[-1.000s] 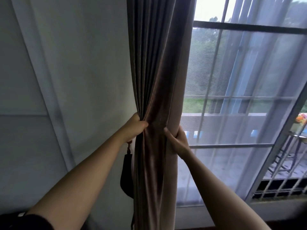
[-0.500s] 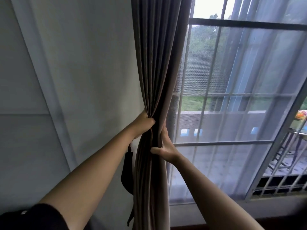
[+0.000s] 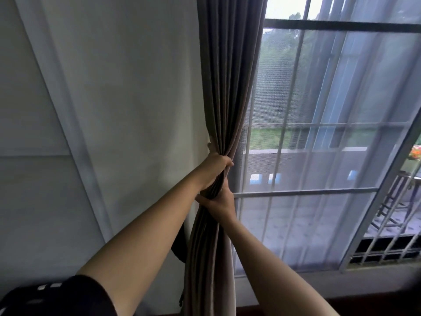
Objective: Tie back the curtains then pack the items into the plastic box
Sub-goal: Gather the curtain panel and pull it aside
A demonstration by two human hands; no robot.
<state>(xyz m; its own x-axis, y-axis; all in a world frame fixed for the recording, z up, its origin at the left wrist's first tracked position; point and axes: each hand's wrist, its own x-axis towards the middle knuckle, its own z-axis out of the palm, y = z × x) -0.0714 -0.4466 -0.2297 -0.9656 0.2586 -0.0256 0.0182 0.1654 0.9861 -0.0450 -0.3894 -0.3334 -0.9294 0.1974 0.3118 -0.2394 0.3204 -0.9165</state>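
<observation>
Holding the grey-brown curtain [image 3: 230, 87] bunched into one tight rope right at the left edge of the window [image 3: 341, 25], up against the white wall [image 3: 125, 99]. Gripping it up top with the left hand [image 3: 215, 169], fingers curled all the way round the folds. Clamping it just below with the right hand [image 3: 219, 201], thumb lying across the front, fingers wrapped behind the fabric and mostly hidden, so can't make out the tips. Stacking the two hands one right on top of the other, touching.

Can spot a dark strap-like thing [image 3: 180, 245] hanging behind the left forearm, just beside the curtain; too hidden to say what exactly. Also seeing a sheer white curtain [image 3: 330, 224] over the glass to the right, plus a stool [image 3: 390, 201] and some orange flowers [image 3: 415, 152] outside. Wearing a black sleeve [image 3: 68, 295] on the left arm.
</observation>
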